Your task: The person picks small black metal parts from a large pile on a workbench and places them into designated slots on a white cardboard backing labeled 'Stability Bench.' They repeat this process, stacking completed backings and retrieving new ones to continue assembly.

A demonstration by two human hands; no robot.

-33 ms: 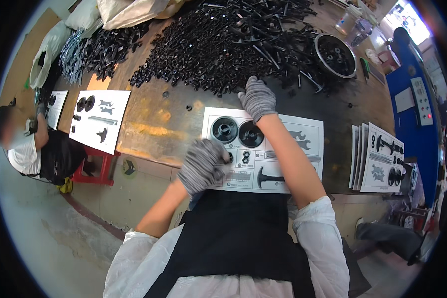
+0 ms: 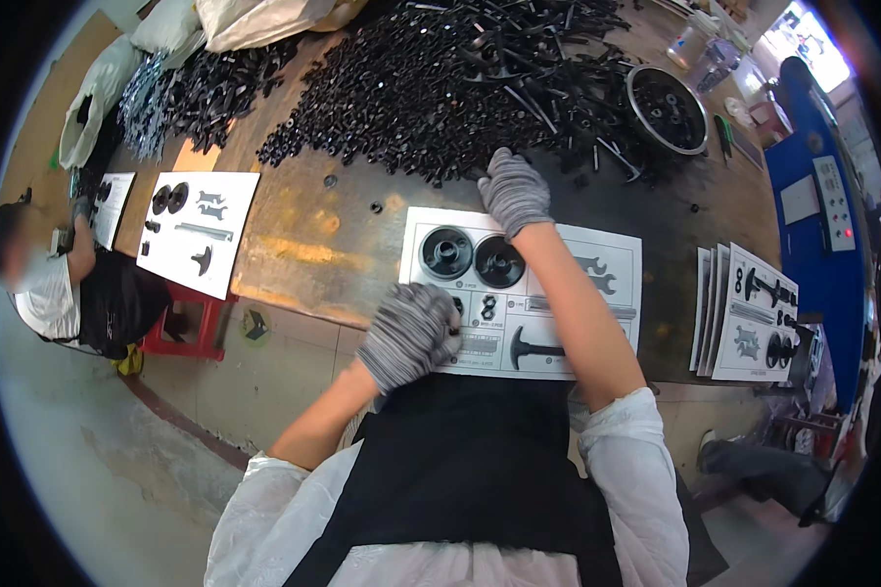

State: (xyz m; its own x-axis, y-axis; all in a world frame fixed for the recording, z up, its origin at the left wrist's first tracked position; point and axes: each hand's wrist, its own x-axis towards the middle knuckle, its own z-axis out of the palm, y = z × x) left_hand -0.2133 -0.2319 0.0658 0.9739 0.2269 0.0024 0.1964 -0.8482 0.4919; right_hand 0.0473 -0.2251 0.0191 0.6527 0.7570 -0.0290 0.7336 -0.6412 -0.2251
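Observation:
A white printed card [image 2: 597,245] with parts lies in front of me at the table's near edge. On it are two black round discs [image 2: 447,252], black nuts [image 2: 488,307] and a black T-shaped handle [image 2: 533,348]. My left hand [image 2: 411,335], in a grey striped glove, is curled over the card's left side beside a small black part; its fingertips are mostly hidden. Beyond the card's far edge, my right hand [image 2: 516,193], gloved alike, bends its fingers at the near edge of a pile of small black hardware [image 2: 392,117]. What it pinches cannot be made out.
A round metal bowl [image 2: 668,110] of black parts stands at the far right. Several printed cards [image 2: 749,328] lean at the right edge. Another filled card [image 2: 198,233] lies left, near a co-worker [image 2: 49,264]. A blue panel [image 2: 812,235] borders the right.
My left hand has settled a little lower over the card, its fingers less blurred. The right hand stays at the pile's edge. The whole view has shifted slightly.

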